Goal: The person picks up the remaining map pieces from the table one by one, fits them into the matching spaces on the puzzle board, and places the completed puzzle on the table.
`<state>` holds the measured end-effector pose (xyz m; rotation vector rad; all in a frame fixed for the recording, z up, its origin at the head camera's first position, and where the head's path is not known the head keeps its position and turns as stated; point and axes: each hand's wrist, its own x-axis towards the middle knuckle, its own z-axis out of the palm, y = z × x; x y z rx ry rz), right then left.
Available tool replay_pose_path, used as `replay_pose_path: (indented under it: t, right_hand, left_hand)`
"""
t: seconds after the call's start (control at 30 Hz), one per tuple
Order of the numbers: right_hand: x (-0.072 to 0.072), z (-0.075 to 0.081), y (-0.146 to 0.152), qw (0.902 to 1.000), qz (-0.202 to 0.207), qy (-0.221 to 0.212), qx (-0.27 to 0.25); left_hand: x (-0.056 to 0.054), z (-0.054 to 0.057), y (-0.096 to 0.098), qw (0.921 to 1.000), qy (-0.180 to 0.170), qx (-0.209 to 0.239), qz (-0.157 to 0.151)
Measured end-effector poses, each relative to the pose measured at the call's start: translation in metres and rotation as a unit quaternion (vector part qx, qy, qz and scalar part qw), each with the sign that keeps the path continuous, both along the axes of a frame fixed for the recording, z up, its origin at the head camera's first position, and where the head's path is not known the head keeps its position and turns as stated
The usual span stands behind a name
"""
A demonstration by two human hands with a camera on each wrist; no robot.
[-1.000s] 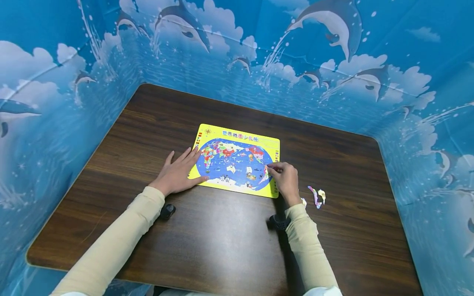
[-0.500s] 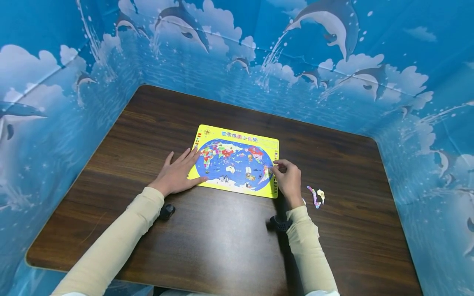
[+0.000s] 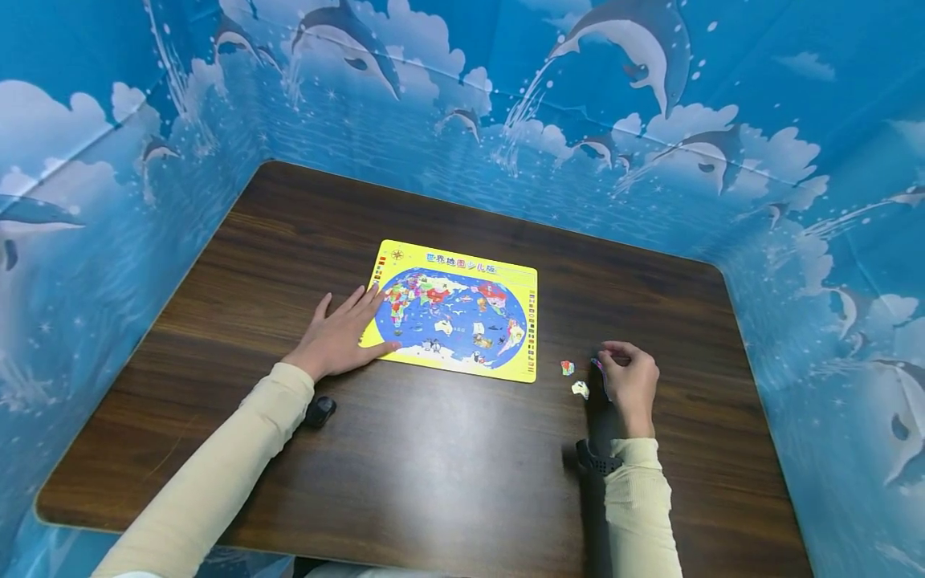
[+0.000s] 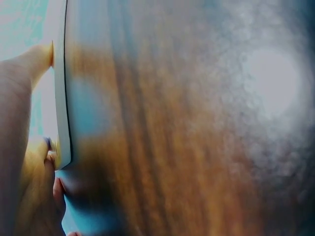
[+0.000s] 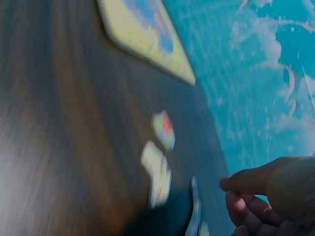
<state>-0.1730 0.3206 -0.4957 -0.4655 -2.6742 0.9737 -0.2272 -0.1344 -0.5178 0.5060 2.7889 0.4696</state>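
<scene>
A yellow-bordered world map puzzle board [image 3: 499, 371] lies on the table in the head view. My left hand [image 3: 340, 333] rests on its left edge with fingers spread. To the right of the board, my right hand [image 3: 632, 385] hovers over loose puzzle pieces, fingers loosely curled. Beside it lie a red-and-green piece [image 3: 567, 368] and a whitish piece [image 3: 580, 390]. A slender purple piece [image 3: 598, 365] is partly hidden by the right hand. In the right wrist view this slender piece [image 5: 194, 206] lies apart from the fingertips, which show nothing between them.
The dark wooden table [image 3: 433, 466] extends around the board. Blue curtains with dolphins [image 3: 361, 136] stand along its far and side edges. Black wrist devices [image 3: 320, 412] sit at both of my wrists.
My right hand has left the board's right edge and moved right to the loose pieces. The red-and-green and whitish pieces are now uncovered. My left hand stays on the board.
</scene>
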Motion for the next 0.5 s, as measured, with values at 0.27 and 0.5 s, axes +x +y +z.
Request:
replay_pose_path:
  t: [0.27,0.5]
  right_hand:
    - [0.030,0.003,0.017,0.9957,0.005,-0.076,0.052]
    - [0.034,0.010,0.019,0.9882,0.015,-0.141,0.058]
  left_hand:
    - [0.000,0.001,0.000,1.0000,0.003,0.001,-0.004]
    - [-0.001,0.001,0.001,1.0000,0.002,0.000,-0.003]
